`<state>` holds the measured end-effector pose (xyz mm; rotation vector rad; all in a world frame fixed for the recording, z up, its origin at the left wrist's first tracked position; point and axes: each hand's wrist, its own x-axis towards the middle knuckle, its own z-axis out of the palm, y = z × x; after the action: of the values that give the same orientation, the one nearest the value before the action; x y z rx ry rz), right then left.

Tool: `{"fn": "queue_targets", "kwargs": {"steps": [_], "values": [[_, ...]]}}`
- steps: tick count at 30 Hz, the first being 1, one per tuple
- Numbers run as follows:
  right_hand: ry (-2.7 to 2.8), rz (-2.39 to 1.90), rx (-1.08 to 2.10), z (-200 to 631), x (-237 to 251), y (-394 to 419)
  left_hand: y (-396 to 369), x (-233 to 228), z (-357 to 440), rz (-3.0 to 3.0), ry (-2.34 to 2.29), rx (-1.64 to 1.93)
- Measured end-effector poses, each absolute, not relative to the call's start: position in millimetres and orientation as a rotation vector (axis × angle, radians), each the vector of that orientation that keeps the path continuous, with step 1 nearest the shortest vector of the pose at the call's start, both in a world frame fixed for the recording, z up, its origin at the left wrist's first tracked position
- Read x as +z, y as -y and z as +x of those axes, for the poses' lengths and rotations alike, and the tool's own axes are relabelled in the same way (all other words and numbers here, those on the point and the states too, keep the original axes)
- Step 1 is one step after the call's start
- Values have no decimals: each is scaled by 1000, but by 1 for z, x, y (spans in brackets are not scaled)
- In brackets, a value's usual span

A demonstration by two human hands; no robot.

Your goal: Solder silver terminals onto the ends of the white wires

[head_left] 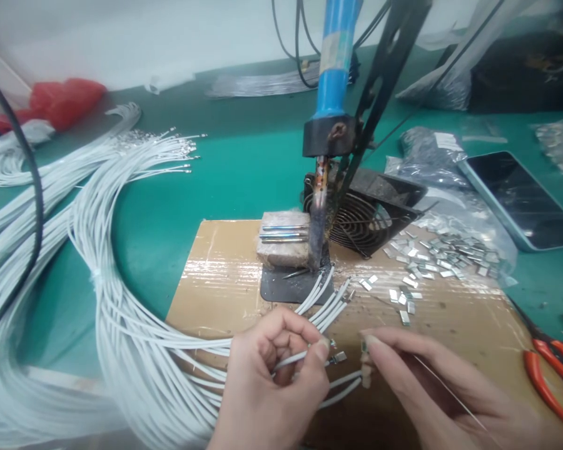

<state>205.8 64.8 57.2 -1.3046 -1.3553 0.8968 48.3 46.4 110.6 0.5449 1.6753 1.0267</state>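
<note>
While pinched, wire (304,357) tip points right, lengthwise

green bench (244,169) | cardboard sheet (225,281) | white wire bundle (98,250) | phone (520,200) | orange scissors (551,369)

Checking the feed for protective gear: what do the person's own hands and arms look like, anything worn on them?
Both are bare: the left hand and right hand show no gloves, rings or watch. No sleeve reaches the visible wrists. Fingernails are short and unpainted. No markings or straps show.

White wire (296,358), metal-tipped, lies level over cardboard.
</note>
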Motion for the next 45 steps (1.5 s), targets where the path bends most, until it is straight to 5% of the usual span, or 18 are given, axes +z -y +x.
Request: {"fn": "queue_targets", "kwargs": {"steps": [4,10,22,37,45], "values": [[1319,-1220,1142,198,63,-69,-43,109,51,613,-1744,993],[1384,-1298,987,196,64,-68,-47,112,52,617,-1746,981],[1367,-1155,1445,204,59,-77,-49,111,42,713,-1706,933],[1350,-1141,1506,206,52,-74,-53,112,46,668,-1670,1027],[1491,-1202,1173,207,49,-72,-54,111,48,627,-1650,1080]]}}
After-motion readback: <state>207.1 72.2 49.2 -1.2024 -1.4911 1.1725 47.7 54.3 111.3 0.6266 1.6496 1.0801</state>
